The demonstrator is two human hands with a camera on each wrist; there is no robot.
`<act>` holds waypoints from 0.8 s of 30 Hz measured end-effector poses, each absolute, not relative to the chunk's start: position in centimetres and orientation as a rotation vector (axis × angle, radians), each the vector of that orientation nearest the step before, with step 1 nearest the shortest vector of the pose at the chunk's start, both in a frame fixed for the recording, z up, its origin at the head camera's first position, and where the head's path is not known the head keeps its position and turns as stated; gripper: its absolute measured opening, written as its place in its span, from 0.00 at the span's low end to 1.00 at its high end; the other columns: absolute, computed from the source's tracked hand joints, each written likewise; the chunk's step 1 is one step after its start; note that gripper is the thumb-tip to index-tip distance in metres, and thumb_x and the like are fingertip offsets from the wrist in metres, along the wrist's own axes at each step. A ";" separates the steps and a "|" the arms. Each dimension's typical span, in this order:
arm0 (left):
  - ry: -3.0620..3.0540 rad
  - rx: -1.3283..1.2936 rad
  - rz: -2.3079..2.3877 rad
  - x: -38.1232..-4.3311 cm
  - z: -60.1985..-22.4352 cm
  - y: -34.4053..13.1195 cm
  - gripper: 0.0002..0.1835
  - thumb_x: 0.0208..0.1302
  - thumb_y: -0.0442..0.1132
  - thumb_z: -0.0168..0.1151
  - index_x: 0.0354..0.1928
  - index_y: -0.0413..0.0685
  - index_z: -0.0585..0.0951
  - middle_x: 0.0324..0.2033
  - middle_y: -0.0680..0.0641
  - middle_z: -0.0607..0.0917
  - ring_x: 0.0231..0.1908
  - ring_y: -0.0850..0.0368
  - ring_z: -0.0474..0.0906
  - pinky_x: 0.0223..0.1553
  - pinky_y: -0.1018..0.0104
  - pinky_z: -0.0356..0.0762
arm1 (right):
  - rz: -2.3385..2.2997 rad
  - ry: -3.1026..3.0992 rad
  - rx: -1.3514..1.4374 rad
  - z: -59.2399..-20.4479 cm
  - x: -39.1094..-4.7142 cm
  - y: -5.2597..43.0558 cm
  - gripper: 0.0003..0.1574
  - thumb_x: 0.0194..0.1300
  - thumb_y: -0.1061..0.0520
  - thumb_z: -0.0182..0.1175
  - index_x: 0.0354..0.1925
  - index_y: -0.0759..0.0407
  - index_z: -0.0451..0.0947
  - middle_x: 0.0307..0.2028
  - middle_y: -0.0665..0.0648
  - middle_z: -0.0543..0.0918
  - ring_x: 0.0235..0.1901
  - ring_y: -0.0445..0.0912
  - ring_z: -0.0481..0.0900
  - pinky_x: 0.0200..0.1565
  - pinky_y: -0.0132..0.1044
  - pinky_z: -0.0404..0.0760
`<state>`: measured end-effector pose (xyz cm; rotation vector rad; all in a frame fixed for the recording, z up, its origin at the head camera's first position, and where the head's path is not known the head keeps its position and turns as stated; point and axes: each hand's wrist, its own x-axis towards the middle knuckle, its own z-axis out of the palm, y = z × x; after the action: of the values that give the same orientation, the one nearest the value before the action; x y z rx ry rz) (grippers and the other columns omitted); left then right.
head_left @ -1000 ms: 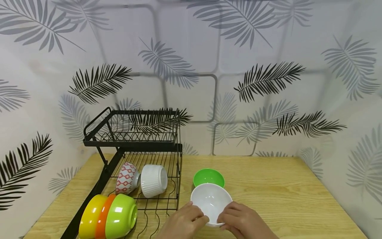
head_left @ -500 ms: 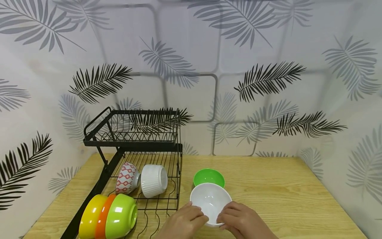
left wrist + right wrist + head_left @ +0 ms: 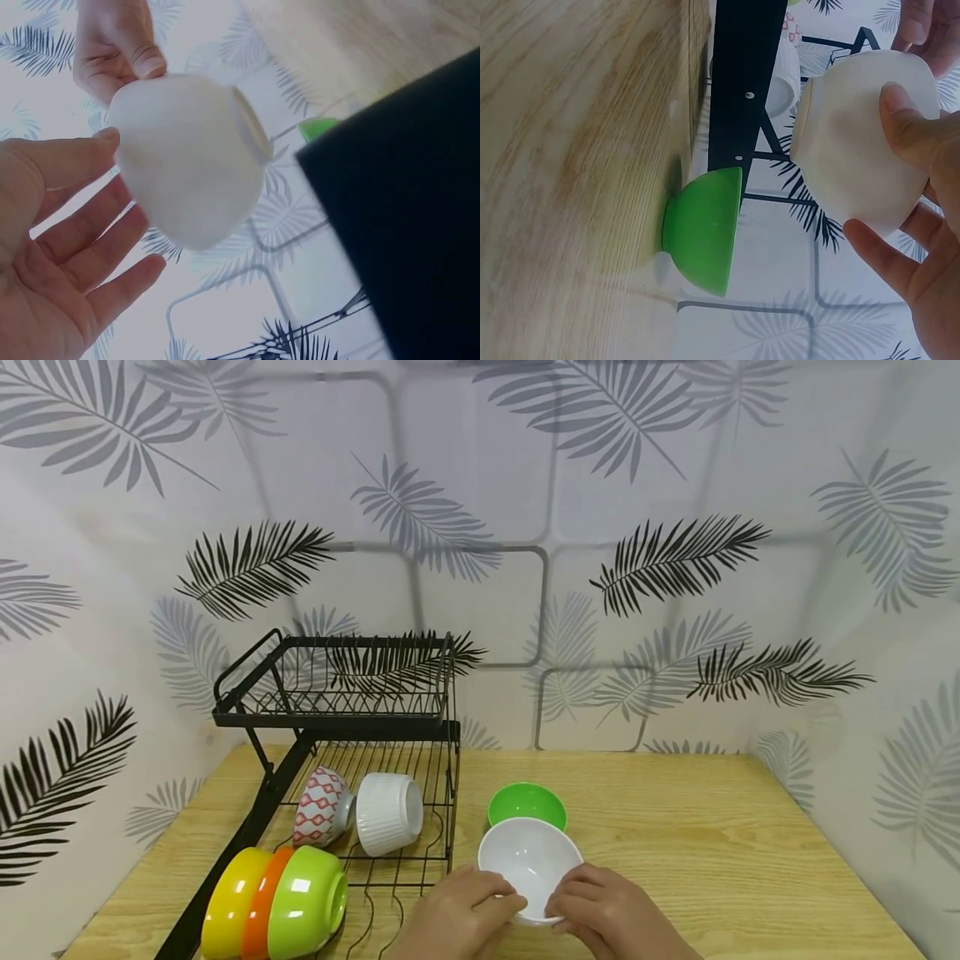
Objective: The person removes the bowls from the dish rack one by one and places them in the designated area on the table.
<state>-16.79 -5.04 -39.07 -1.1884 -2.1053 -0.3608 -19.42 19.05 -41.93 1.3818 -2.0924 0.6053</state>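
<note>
A white bowl (image 3: 528, 864) is held up off the table, its inside tilted toward me in the head view. My right hand (image 3: 603, 910) pinches its near right rim, thumb (image 3: 900, 109) on the outer wall and fingers reaching behind it. My left hand (image 3: 461, 910) is at the near left rim; in the left wrist view its thumb tip is right at the rim and its fingers (image 3: 112, 244) are straight and spread. Behind the white bowl, a green bowl (image 3: 705, 229) stands upright on the wooden table (image 3: 712, 843).
A black two-tier dish rack (image 3: 330, 722) stands at the left. Its lower tier holds a red-patterned bowl (image 3: 321, 806), a ribbed white bowl (image 3: 386, 814), and yellow (image 3: 228, 902), orange (image 3: 262, 906) and lime-green (image 3: 303, 906) bowls on their sides. A leaf-patterned wall (image 3: 600, 635) is behind.
My left hand shifts slightly and the finger along the bowl's left rim draws back from it. The white bowl and my right hand stay almost in place.
</note>
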 end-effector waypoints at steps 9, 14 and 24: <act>-2.115 -1.096 -0.453 -16.4 -38.3 -7.3 0.20 0.66 0.45 0.61 0.57 0.46 0.78 0.43 0.49 0.82 0.40 0.58 0.81 0.41 0.73 0.80 | 0.618 -2.079 1.307 -42.5 -20.1 19.2 0.13 0.70 0.45 0.52 0.35 0.47 0.80 0.34 0.39 0.81 0.39 0.39 0.78 0.41 0.26 0.79; -2.128 -1.030 -0.445 -16.2 -37.8 -8.6 0.24 0.73 0.54 0.41 0.52 0.48 0.81 0.44 0.52 0.83 0.42 0.59 0.80 0.41 0.71 0.81 | 0.686 -2.087 1.254 -42.8 -20.7 19.5 0.04 0.63 0.55 0.62 0.39 0.48 0.79 0.37 0.44 0.82 0.41 0.43 0.78 0.44 0.23 0.78; -2.154 -0.858 -0.430 -15.9 -37.8 -10.6 0.28 0.72 0.59 0.38 0.49 0.52 0.83 0.43 0.54 0.84 0.41 0.60 0.81 0.39 0.67 0.82 | 0.705 -2.096 1.131 -43.7 -21.4 19.5 0.09 0.58 0.58 0.66 0.38 0.48 0.79 0.40 0.46 0.82 0.44 0.47 0.79 0.51 0.19 0.73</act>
<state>-15.91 -10.61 -37.76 -0.8578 -2.1536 -0.4298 -21.41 19.52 -43.73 1.1311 -2.0963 0.7052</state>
